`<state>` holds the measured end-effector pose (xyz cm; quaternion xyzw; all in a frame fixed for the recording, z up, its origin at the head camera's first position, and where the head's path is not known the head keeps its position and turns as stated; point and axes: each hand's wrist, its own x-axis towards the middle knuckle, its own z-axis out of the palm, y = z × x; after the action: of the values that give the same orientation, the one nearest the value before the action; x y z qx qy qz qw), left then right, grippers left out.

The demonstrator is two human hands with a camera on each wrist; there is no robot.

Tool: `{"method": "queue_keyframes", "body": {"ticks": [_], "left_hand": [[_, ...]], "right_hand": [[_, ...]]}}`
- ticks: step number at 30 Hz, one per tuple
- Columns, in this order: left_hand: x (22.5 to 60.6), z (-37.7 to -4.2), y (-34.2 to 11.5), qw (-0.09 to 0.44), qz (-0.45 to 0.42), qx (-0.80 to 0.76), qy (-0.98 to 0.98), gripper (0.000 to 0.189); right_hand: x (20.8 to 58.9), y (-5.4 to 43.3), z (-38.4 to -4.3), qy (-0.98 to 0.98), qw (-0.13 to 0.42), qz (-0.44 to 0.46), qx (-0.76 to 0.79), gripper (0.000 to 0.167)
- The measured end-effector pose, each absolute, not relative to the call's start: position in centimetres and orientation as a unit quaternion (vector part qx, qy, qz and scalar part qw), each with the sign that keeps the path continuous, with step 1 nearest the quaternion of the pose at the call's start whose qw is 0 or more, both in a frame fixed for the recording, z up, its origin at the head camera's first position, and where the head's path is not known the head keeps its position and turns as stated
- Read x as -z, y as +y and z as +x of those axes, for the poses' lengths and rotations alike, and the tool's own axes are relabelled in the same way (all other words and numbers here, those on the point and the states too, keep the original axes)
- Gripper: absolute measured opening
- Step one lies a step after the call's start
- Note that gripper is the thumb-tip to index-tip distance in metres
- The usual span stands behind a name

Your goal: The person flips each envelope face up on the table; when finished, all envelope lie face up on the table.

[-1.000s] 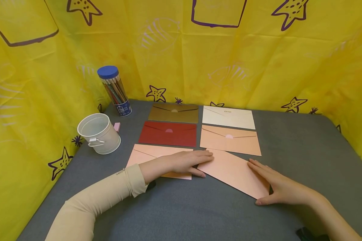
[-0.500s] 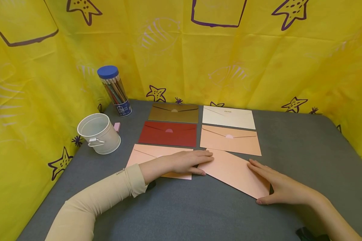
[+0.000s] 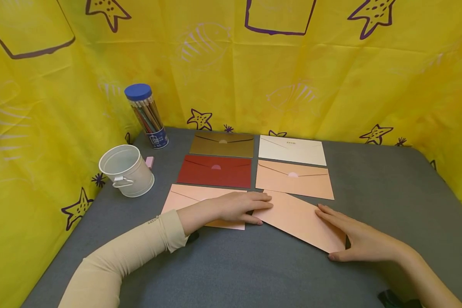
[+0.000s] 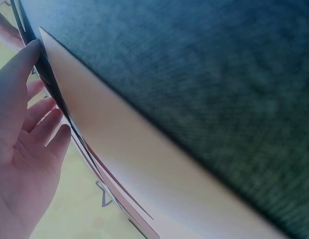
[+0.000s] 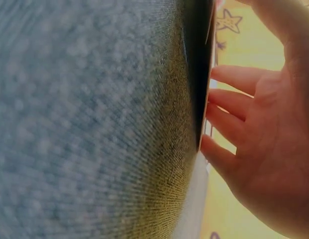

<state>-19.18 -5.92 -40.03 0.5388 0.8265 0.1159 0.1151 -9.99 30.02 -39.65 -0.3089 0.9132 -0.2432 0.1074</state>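
A plain pink envelope (image 3: 298, 218) lies slanted between my hands, its right end toward me. My left hand (image 3: 240, 206) reaches over a second pink envelope (image 3: 185, 197), covering part of it. Its nearly straight fingers rest on the slanted envelope's left end, thumb apart at the lower corner. My right hand (image 3: 363, 241) holds the other end across its short edge, fingertips at the far corner and thumb at the near one. In the right wrist view, the fingers (image 5: 231, 119) meet the envelope's thin edge, above a dark shadow.
Beyond lie a peach envelope (image 3: 294, 182), a red envelope (image 3: 213, 177), a gold envelope (image 3: 221, 147) and a white envelope (image 3: 292, 152). At left stand a white bucket (image 3: 136, 182), a pink eraser (image 3: 149, 162) and a blue-lidded pencil tub (image 3: 148, 115). A yellow curtain (image 3: 231, 77) encloses the table.
Almost nothing differs. The slanted envelope's right end and my right thumb have shifted very slightly right; my left hand stays in place.
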Motion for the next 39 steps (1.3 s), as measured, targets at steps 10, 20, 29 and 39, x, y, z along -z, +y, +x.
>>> {"method": "queue_keyframes", "body": {"ticks": [10,20,29,39], "left_hand": [[39.6,-19.2,-6.0,0.093,0.556,-0.12,0.817,0.051],[39.4,-19.1,-6.0,0.064,0.578,-0.116,0.805,0.045],[39.2,-19.0,-5.9,0.0,0.601,-0.101,0.793,0.04],[39.3,-19.2,-5.8,-0.091,0.623,-0.129,0.766,0.032]], "right_hand": [[39.7,30.2,-10.1,0.912,0.122,-0.304,0.248,0.089],[39.5,30.3,-10.2,0.909,0.114,-0.32,0.242,0.087],[38.7,30.6,-10.2,0.898,0.114,-0.342,0.253,0.081],[38.0,31.1,-10.8,0.864,0.071,-0.412,0.279,0.066]]}}
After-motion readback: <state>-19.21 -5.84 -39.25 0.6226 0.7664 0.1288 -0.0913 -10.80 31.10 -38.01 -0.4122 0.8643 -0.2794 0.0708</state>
